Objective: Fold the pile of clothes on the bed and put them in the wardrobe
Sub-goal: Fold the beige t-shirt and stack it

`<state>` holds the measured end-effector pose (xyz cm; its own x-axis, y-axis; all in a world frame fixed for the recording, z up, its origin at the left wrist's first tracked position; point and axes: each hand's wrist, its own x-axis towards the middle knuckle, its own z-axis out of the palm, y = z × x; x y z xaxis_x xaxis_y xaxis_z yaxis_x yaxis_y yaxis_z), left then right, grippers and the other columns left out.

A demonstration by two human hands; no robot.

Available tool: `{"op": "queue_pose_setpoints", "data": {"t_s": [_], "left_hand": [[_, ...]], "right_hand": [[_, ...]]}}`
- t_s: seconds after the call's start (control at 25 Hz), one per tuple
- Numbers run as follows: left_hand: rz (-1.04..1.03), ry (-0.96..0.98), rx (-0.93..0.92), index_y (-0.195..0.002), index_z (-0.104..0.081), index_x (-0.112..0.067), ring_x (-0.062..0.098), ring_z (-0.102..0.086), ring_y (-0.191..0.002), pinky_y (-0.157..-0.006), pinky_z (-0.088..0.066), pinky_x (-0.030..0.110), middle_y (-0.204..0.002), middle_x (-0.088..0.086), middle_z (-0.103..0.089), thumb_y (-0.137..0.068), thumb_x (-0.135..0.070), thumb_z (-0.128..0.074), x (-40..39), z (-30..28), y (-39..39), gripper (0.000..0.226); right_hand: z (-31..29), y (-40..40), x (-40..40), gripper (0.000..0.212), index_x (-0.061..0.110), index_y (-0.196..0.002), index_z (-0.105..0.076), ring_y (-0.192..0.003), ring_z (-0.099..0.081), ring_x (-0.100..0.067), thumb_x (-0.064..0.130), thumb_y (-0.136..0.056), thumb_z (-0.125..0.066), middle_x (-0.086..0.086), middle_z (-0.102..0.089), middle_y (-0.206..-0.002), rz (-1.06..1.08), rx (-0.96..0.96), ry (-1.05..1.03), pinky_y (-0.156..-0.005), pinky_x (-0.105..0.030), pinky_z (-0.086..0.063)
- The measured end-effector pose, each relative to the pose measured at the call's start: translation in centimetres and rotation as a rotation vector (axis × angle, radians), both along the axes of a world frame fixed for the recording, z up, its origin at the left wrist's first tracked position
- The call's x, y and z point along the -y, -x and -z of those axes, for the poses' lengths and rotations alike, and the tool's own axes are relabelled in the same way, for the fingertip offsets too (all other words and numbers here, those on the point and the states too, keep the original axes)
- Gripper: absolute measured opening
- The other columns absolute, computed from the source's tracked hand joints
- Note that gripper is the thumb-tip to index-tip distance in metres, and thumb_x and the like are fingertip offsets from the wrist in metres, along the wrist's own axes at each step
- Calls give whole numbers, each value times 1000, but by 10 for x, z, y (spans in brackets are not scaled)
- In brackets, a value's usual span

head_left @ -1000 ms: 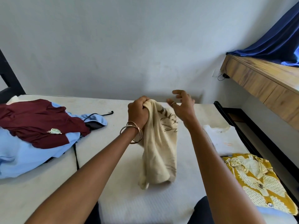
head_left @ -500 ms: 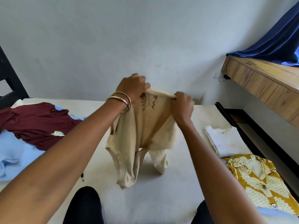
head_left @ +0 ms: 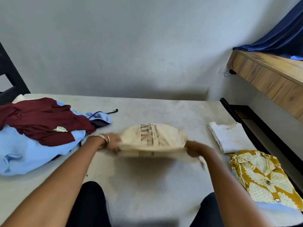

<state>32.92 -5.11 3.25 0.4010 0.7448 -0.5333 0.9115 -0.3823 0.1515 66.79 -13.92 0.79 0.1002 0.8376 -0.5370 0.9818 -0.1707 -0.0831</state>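
Observation:
A cream T-shirt point(head_left: 153, 139) with dark lettering is stretched flat just above the white bed point(head_left: 147, 185), blurred by motion. My left hand point(head_left: 113, 142), with gold bangles on the wrist, grips its left edge. My right hand point(head_left: 194, 149) grips its right edge. An unfolded pile lies at the left: a maroon garment point(head_left: 41, 120) on top of a light blue one point(head_left: 24, 154). At the right lie a folded white top point(head_left: 229, 139) and a folded yellow patterned shirt point(head_left: 264, 177).
A grey wall runs behind the bed. A black bed frame point(head_left: 255, 126) edges the right side. A wooden shelf point(head_left: 270, 76) with a dark blue curtain point(head_left: 282, 38) stands at the upper right. My dark-clad knees point(head_left: 88, 203) rest on the bed in front.
The cream T-shirt, held up and bunched before, has been spread wide and brought down toward the bed. Both hands moved apart and lower.

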Motion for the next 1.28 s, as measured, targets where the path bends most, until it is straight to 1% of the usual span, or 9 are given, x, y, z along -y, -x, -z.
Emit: {"op": "queue_pose_setpoints", "data": {"t_s": [0.16, 0.32, 0.44, 0.6, 0.68, 0.76, 0.92, 1.08, 1.28], "left_hand": [[4, 350, -441, -126, -56, -20, 23, -57, -110, -95, -46, 34, -128, 4, -57, -68, -55, -76, 34, 64, 6, 70], [-188, -197, -389, -133, -52, -19, 28, -46, -126, -99, -38, 42, -135, 8, -50, -92, -35, -53, -3, 65, -10, 44], [-734, -371, 71, -127, -55, -2, 35, -55, -116, -83, -46, 39, -128, 17, -55, -100, -14, -38, -35, 46, -35, 34], [-1358, 191, 1376, -100, -62, 1, 34, -66, -74, -75, -50, 45, -90, 18, -64, -87, -18, -59, -102, -8, -65, 23], [-1336, 43, 1741, -108, -67, 0, 29, -63, -82, -77, -52, 41, -99, 13, -67, -66, -29, -69, -147, -23, -69, 51], [-1154, -193, 1882, -123, -63, -5, 18, -58, -96, -95, -48, 39, -123, 12, -64, -76, -29, -68, -162, -48, -73, 53], [-699, -689, 1638, -130, -57, -24, 14, -49, -122, -105, -31, 13, -137, 3, -54, -96, -10, -41, -132, -86, -68, 40], [-587, -976, 1050, -125, -60, -29, 29, -35, -137, -112, 10, 54, -124, 9, -64, -71, -12, -42, -91, -38, -42, 60], [-638, -734, 376, -116, -70, -20, 45, -16, -143, -106, 18, 69, -126, 31, -54, -69, -24, -53, -8, 77, -7, 50]], "right_hand": [[59, 6, 31, 31, 0, -112, -57, -78, -53, -25, 1, -82, -47, -14, -56, -105, 21, 30, 409, -66, -33, -41], [66, 12, 7, 38, 15, -132, -51, -120, -49, -31, 14, -95, -44, -12, -49, -135, 139, 185, 62, -79, -41, -46], [44, 6, -34, 37, 12, -126, -58, -110, -57, -34, 18, -89, -52, -15, -56, -122, 447, 104, -154, -74, -43, -53], [-31, -6, -110, 23, -4, -102, -63, -72, -63, -37, 8, -95, -44, -19, -66, -79, 1136, -1437, -395, -57, -48, -60], [-70, -10, -140, 29, 10, -94, -62, -78, -61, -30, -1, -97, -35, -14, -61, -83, 1129, -1680, -704, -65, -49, -58], [-94, -10, -149, 44, 18, -90, -62, -89, -57, -21, -9, -89, -27, -7, -58, -95, 948, -1615, -952, -78, -49, -56], [-99, -16, -128, 53, 15, -89, -61, -98, -55, -17, -16, -79, -19, -4, -56, -102, 838, -1630, -1160, -90, -45, -56], [-60, -20, -97, 54, 14, -89, -62, -98, -57, -17, -19, -78, -20, -5, -57, -100, 855, -1560, -1215, -93, -44, -55], [70, -16, -18, 51, 23, -103, -65, -97, -55, -31, 0, -75, -29, -11, -63, -101, 725, -744, -1021, -80, -34, -37]]}}
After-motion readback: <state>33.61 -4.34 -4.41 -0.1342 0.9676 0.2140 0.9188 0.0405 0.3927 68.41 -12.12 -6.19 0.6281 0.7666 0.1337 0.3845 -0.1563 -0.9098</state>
